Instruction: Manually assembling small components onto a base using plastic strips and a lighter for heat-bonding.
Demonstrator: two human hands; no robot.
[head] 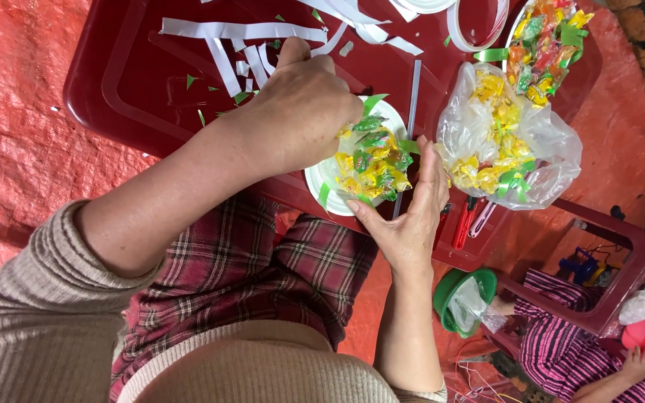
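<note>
My left hand (300, 112) reaches over a small white plate (321, 179) and presses on a heap of yellow and green wrapped candies (371, 160) piled on it. My right hand (408, 213) cups the near right side of the same plate and heap, fingers spread along its edge. Green ribbon strips (372, 101) stick out around the heap. The plate rests on a dark red plastic table (113, 82).
A clear plastic bag of yellow candies (505, 142) lies to the right. A second plate of mixed candies (550, 45) sits at the far right. White paper strips (240, 31) litter the table. Red-handled scissors (463, 224) lie near the edge. Another person in pink stripes (569, 351) sits lower right.
</note>
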